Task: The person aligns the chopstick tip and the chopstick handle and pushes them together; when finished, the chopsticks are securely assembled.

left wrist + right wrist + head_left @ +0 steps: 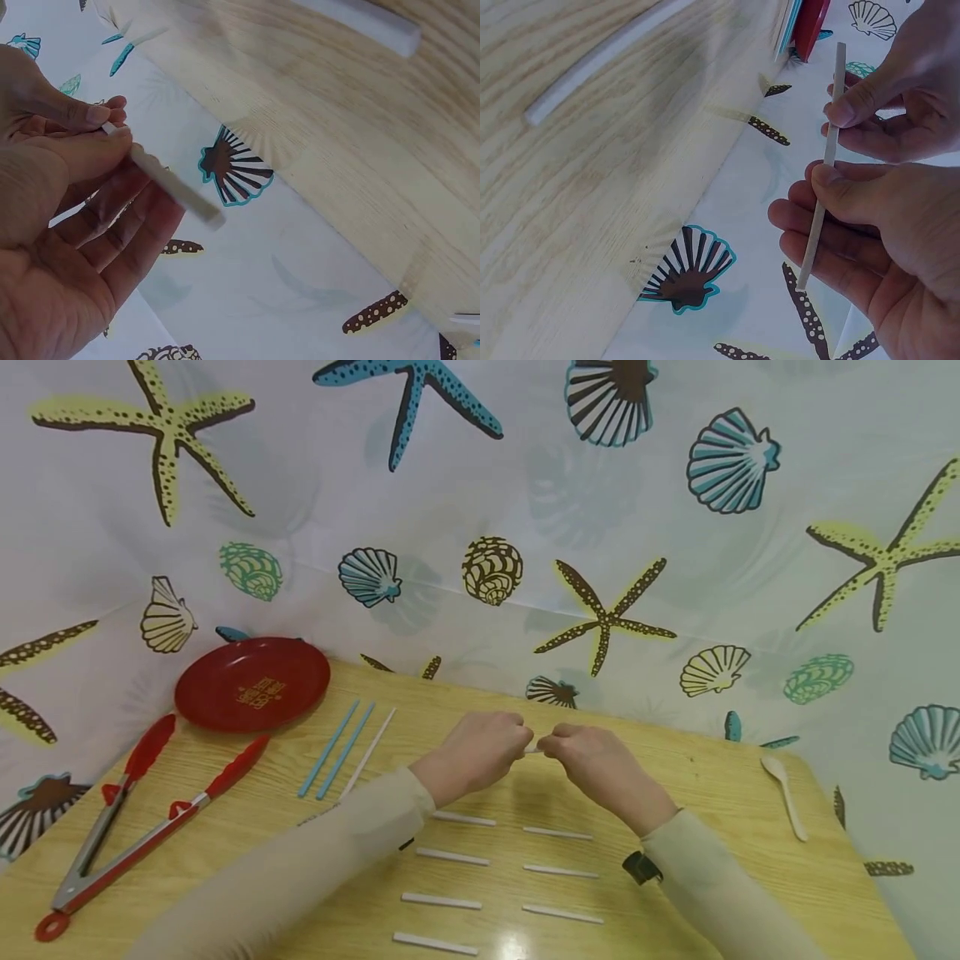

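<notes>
Both hands hold one thin white stick, straw-like in look, above the middle of the table. My left hand pinches it between thumb and fingers. My right hand pinches the same stick close beside the left. In the right wrist view, the stick runs straight across both thumbs, its ends free. The left wrist view shows its near part lying along the left fingers. Below the hands lie several shorter-looking white sticks in two columns, with a right column under the right forearm's side.
Two blue sticks and a longer white stick lie left of the hands. Farther left are a red plate and red-tipped tongs. A pale spoon lies at the right. Patterned cloth hangs behind the table.
</notes>
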A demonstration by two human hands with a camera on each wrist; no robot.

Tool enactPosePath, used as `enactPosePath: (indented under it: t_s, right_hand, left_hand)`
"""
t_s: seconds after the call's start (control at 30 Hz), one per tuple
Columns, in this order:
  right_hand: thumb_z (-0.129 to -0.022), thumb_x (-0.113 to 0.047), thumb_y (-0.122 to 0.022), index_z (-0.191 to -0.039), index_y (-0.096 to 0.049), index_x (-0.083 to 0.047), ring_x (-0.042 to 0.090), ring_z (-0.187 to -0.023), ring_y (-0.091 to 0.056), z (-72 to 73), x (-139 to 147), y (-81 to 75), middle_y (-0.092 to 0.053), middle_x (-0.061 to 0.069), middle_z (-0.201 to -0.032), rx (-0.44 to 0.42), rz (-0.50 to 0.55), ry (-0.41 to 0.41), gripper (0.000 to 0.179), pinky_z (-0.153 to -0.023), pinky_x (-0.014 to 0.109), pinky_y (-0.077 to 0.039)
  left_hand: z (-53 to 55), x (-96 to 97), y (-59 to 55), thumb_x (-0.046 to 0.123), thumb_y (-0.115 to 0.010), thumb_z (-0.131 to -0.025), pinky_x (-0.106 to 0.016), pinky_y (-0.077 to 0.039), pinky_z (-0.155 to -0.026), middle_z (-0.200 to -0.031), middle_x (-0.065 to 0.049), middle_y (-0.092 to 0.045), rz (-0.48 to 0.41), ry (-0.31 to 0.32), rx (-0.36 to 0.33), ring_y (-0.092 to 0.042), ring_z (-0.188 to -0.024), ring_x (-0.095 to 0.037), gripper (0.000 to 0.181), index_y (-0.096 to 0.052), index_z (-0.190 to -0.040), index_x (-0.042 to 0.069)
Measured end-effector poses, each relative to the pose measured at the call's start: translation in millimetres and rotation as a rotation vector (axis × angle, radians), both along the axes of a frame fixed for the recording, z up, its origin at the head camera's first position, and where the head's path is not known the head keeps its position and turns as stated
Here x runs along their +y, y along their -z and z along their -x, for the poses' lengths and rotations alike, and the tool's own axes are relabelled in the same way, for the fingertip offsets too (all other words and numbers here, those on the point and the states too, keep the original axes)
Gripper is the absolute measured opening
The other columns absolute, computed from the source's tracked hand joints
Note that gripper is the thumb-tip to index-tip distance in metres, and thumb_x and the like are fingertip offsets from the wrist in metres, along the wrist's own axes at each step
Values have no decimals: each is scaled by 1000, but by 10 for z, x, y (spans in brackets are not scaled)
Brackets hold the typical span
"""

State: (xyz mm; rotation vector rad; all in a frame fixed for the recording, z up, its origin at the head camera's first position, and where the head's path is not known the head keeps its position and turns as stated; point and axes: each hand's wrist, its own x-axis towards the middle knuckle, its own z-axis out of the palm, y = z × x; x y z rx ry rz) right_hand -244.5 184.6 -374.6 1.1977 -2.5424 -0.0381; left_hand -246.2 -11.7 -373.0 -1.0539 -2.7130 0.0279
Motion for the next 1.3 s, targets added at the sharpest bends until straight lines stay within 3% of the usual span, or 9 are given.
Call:
enactPosePath:
  t_s: [0.1, 0.33, 0.6, 0.73, 0.87, 0.97, 1.03, 1.2, 1.3]
  right_hand:
    - [-82, 2, -78, -97, -77, -10, 18, -71, -65, 0, -35, 0, -66, 2, -86, 1, -21, -4, 20, -62, 27, -54]
    - [-81, -7, -82, -97, -71, -7, 19, -76, -65, -7, -66, 20, -65, 5, -90, 62, 9, -73, 19, -66, 29, -55]
    - [-79, -8, -84, -102, -69, -6, 21, -88, -65, -48, -6, 83, -65, 7, -101, 45, 80, -132, 27, -71, 30, -55]
    - [-82, -12, -82, -104, -71, -7, 18, -85, -65, -107, 18, 97, -66, 6, -100, -89, 63, -111, 25, -70, 30, -55]
    - [-86, -13, -79, -107, -72, -5, 19, -85, -66, -173, 33, 116, -68, 6, -100, -359, 49, -82, 23, -71, 30, -54]
    - [-88, -12, -77, -108, -71, -4, 20, -87, -66, -213, 36, 158, -69, 7, -102, -513, 29, -62, 22, -73, 28, -54]
    - [-88, -11, -77, -106, -71, -4, 19, -86, -65, -234, 36, 195, -69, 7, -101, -558, 11, -43, 21, -74, 28, -53]
    - [-86, -7, -77, -91, -69, -8, 12, -74, -56, -265, 39, 260, -63, 0, -84, -590, 3, -8, 10, -67, 27, -49]
    - [-83, -4, -77, -81, -62, -10, 9, -67, -46, -277, 53, 272, -54, -2, -73, -586, 3, -18, 16, -60, 26, -42]
  left_hand:
    - [9, 7, -2, 17, -74, -92, -23, -49, -55, -81, 0, -62, 16, 3, -29, -59, -68, -12, 5, -72, -92, 12]
    - [46, -27, -26, 12, -71, -93, -27, -54, -71, -88, -6, -64, 33, -5, -186, -63, -85, -19, 8, -67, -96, 6]
    - [144, -216, 24, 4, -68, -93, -30, -51, -65, -76, -4, -58, -63, -108, -393, -58, -70, -16, 9, -62, -87, 4]
    - [173, -407, 37, -4, -64, -93, -30, -47, -60, -73, -5, -56, -144, -156, -451, -52, -64, -15, 9, -60, -87, 1]
    - [205, -604, 45, -8, -60, -91, -24, -38, -47, -57, -3, -53, -180, -193, -499, -44, -48, -12, 20, -57, -74, 2]
    - [226, -719, 78, -9, -58, -91, -22, -35, -39, -45, -2, -50, -189, -226, -538, -40, -36, -10, 27, -56, -67, 2]
    - [232, -784, 103, -11, -56, -90, -22, -36, -37, -43, -4, -51, -202, -254, -569, -43, -34, -11, 26, -56, -67, 1]
    - [248, -939, 155, -15, -54, -88, -24, -46, -39, -63, -11, -57, -234, -341, -641, -60, -43, -20, 17, -53, -79, 0]
    - [257, -1025, 166, -17, -54, -86, -26, -49, -41, -71, -14, -55, -232, -378, -654, -63, -48, -24, 16, -52, -83, -1]
